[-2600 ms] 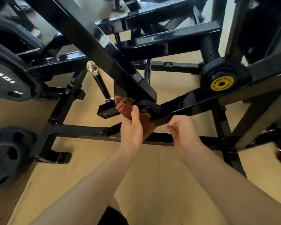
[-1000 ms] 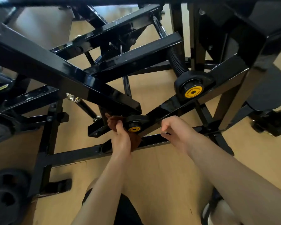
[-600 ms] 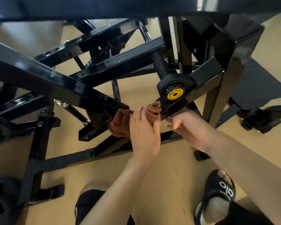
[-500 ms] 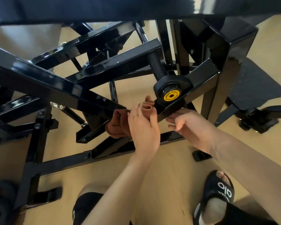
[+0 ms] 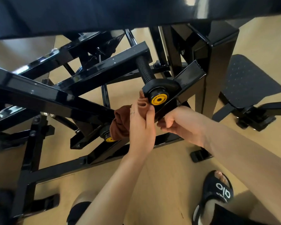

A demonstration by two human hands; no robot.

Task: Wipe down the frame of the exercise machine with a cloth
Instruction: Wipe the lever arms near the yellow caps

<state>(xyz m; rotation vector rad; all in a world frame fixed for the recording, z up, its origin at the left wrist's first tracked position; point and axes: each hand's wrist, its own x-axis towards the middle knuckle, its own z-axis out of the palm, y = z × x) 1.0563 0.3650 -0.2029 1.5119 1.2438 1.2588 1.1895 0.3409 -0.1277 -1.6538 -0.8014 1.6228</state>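
The black steel frame point(image 5: 39, 96) of the exercise machine fills the view with crossing square tubes. A round black pivot hub with a yellow cap point(image 5: 159, 99) sits on a slanted bar at centre. My left hand point(image 5: 141, 125) grips a bunched brown cloth point(image 5: 120, 124) and presses its folded top against the left side of that hub. My right hand point(image 5: 180, 122) sits just right of it, its fingers curled round the lower edge of the slanted bar under the hub. A second yellow-capped pivot point(image 5: 109, 139) shows below the cloth.
A large black beam point(image 5: 104, 12) crosses overhead close to the camera. A textured black footplate point(image 5: 248, 80) stands on the right. The floor point(image 5: 152, 176) is tan. My right foot in a black slide sandal point(image 5: 216, 197) is at the bottom right, my left knee at the bottom centre.
My left hand carried the cloth from the lower pivot up and right along the slanted bar to the upper yellow-capped hub. My right hand followed along the bar. The view tilted lower and closer.
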